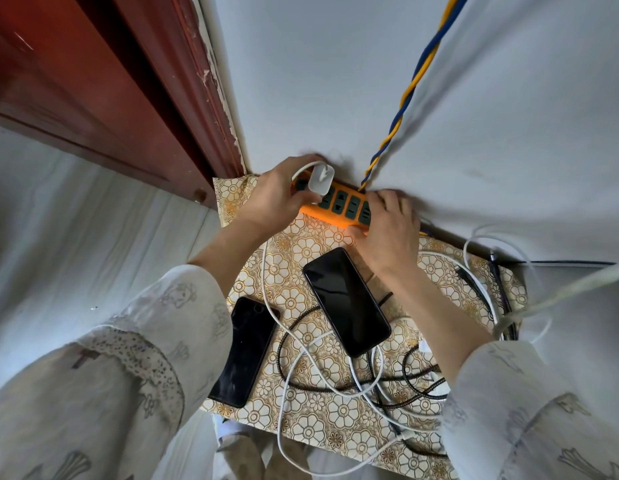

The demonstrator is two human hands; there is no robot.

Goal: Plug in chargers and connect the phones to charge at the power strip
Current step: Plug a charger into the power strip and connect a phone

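An orange power strip [339,206] with dark sockets lies at the far edge of a small table, against the wall. My left hand [273,195] grips a white charger [321,181] that sits on the strip's left end socket. My right hand [387,226] presses on the strip's right end and holds it down. Two black phones lie screen-up nearer to me: a larger phone [346,301] in the middle and a second phone [244,351] at the left edge. A white cable [266,271] runs from the charger down past the phones.
A floral gold tablecloth [301,247] covers the table. Tangled black braided cables [335,386] and white cables [474,271] lie at the front and right. A twisted blue and yellow cord [405,98] rises from the strip up the wall. A red-brown door frame [162,98] stands at left.
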